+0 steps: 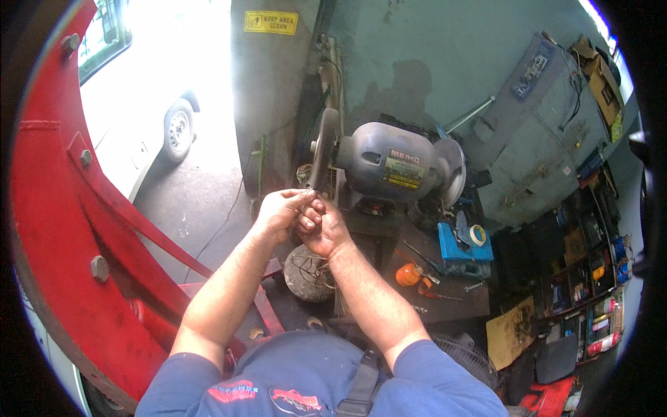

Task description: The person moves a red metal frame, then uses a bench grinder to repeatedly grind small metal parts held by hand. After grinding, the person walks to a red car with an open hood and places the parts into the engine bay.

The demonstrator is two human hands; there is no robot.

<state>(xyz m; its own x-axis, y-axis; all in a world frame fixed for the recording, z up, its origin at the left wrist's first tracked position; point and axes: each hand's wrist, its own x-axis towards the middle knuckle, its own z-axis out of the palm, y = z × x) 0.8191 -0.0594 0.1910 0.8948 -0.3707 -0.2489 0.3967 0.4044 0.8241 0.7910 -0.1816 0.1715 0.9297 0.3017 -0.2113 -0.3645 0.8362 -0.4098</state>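
A grey bench grinder (pixel 368 149) stands on the workbench ahead of me, with a dark wheel (pixel 326 135) at its left end and a pale disc (pixel 453 174) at its right. Just below the left wheel's lower edge, my left hand (pixel 280 214) and my right hand (pixel 326 229) meet. The fingers of both are closed in a pinch around something small that they mostly hide; I cannot make out what it is. Whether it touches the wheel does not show clearly. Both forearms reach up from the lower edge.
On the bench lie a blue case (pixel 455 258) with a tape roll (pixel 477 235), an orange round container (pixel 408 274) and a screwdriver (pixel 443 297). A rounded grey object (pixel 306 274) sits below my hands. A large red bolted frame (pixel 62 229) rises at left. Cluttered shelves (pixel 580 267) stand right.
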